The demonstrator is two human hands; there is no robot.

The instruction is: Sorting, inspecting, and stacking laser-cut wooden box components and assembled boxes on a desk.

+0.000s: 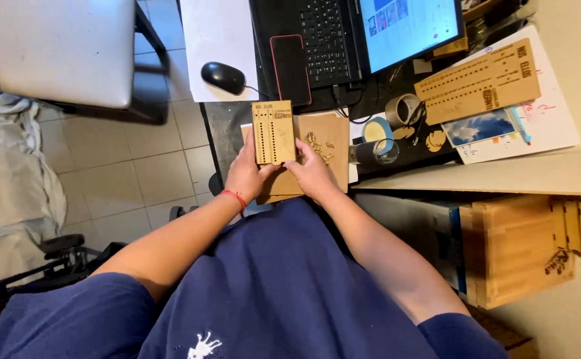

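While we hold the small wooden panel (274, 131) up between both hands, our left hand (245, 174) grips its lower left edge and our right hand (310, 171) closes on its lower right corner, fingers of each clamped on the thin board with the thumbs in front. The panel stands nearly upright above our fingertips, its rows of little cut slots facing us. Just behind the fingers of the right hand lies a flat brown wooden sheet (327, 139) with small loose cut-outs (318, 145) scattered on it. We judge the main risk to be the thinness of the piece: pressing too hard at the two lower corners could bend or snap it along a row of slots. A slip of either thumb could drop the panel onto the loose cut-outs behind and scatter them off the sheet. Beyond the fingertips a dark phone (290, 66) and a laptop (344, 36) sit close, and to the right of the right hand stand rolls of tape (402, 110); a wide swing of the panel could knock these. A black mouse (223, 77) lies further off past the left fingers.
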